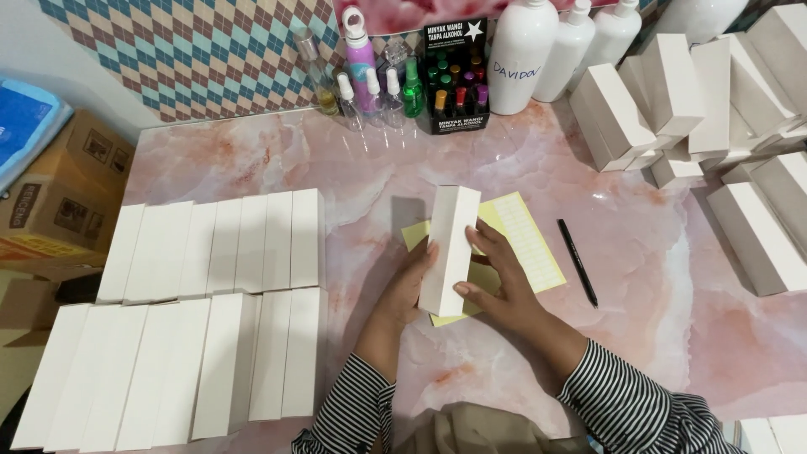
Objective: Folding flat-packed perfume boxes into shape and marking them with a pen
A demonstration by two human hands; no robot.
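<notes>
Holding: tall white box (450, 249), upright over the bench (622, 336), above the yellow label sheet (525, 240)
Left hand (409, 282): grip closed on the box's left side, low down
Right hand (496, 282): grip closed on the right side, fingers wrapped on the front edge
Pen (577, 262): black, flat, just right of the sheet
Left of hands: two rows of white boxes (223, 244) laid side by side
Far right: loose pile of boxes (714, 109)
Back edge: spray bottles (370, 84), white bottles (521, 59)

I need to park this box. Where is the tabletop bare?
Bare marble lies right of the black pen, before the loose white boxes, and between the bottles and the label sheet. The left side is crowded with rows of boxes.
</notes>
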